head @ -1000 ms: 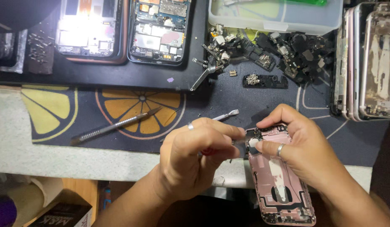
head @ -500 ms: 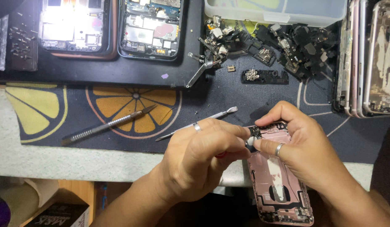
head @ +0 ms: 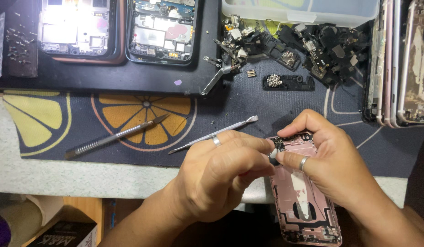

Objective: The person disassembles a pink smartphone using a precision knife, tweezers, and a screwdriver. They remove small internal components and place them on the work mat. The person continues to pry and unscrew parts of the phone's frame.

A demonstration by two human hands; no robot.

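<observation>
Phone repair bench, small workshop. Two opened phones (head: pixel 120 29) are lying upper left on a black mat, boards exposed, one under bright lamp glare. A pile of pulled parts (head: pixel 303 43) is sitting top centre-right, with a clear plastic tray (head: pixel 299 11) above it. Stripped housings (head: pixel 404 64) are stacking up at the right edge. A metal spudger (head: pixel 212 135) and a scalpel (head: pixel 116 136) are lying mid-frame on a citrus-print mat (head: pixel 84 119). Loose screws (head: pixel 274 81) are sitting on a small black pad. Both hands are working over a pink phone shell (head: pixel 303 196), lower right.
</observation>
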